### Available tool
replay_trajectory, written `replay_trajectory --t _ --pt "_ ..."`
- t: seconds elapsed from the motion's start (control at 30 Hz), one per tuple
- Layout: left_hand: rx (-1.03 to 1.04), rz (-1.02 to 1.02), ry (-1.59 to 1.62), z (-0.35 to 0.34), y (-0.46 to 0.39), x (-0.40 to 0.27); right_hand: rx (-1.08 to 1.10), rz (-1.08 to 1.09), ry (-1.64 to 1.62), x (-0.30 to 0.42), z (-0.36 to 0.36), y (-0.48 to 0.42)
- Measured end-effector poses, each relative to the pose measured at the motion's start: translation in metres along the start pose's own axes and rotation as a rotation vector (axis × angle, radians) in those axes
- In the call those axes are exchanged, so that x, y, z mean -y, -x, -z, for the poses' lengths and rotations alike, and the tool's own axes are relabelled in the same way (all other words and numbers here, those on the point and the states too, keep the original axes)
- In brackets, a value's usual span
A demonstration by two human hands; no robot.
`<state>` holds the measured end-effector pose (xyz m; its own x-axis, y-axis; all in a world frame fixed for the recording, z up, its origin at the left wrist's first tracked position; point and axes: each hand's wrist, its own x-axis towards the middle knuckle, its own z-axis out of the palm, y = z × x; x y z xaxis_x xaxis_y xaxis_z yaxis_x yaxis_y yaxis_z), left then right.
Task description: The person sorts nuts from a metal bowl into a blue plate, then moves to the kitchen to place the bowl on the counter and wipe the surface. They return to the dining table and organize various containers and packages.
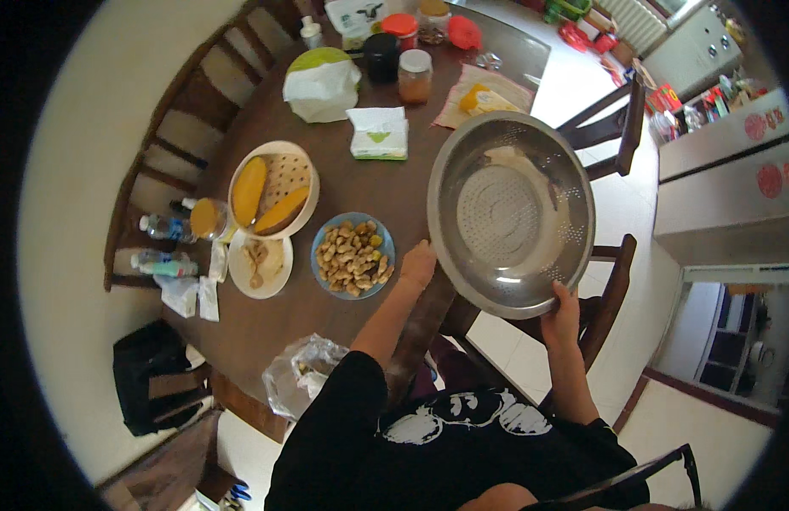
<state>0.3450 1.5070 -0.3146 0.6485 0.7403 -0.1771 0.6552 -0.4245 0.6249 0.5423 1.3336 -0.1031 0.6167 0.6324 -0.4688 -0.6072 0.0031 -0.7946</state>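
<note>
A large stainless steel colander with small drain holes is tilted above the right edge of the wooden table. My right hand grips its lower right rim, thumb on the inside. At its left rim is my left hand, fingers bent; the colander partly hides whether they grip it. A blue plate of peanuts lies just left of that hand. Farther left are a white plate with food remains and a round steamer basket holding orange-yellow pieces of food.
A tissue pack, a jar with a white lid, a black container and a cloth stand or lie toward the far side. A clear plastic bag lies at the near edge. Wooden chairs are at the right.
</note>
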Motion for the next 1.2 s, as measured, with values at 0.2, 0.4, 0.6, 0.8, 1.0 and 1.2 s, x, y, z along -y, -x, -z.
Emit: replay_trajectory --t 0.2,0.4,0.6,0.8,1.0,1.2 --pt "0.036 0.384 1.170 0.031 0.090 -0.060 0.047 0.038 0.037 0.005 -0.006 0.013" --pt "-0.413 -0.004 2.075 0.166 0.268 -0.145 0.141 0.060 0.083 -0.004 0.002 0.006" --pt "-0.550 -0.377 1.955 0.210 0.375 -0.188 0.246 -0.001 0.166 -0.019 0.014 -0.010" --pt "-0.669 -0.465 1.878 0.211 0.433 -0.199 0.288 -0.017 0.272 -0.032 0.019 -0.019" --pt "-1.043 0.035 1.535 0.177 0.461 -0.135 0.348 -0.023 0.179 -0.040 0.019 -0.020" --pt "-1.061 0.473 1.073 0.140 0.457 -0.056 0.285 -0.034 0.195 -0.017 0.028 0.002"
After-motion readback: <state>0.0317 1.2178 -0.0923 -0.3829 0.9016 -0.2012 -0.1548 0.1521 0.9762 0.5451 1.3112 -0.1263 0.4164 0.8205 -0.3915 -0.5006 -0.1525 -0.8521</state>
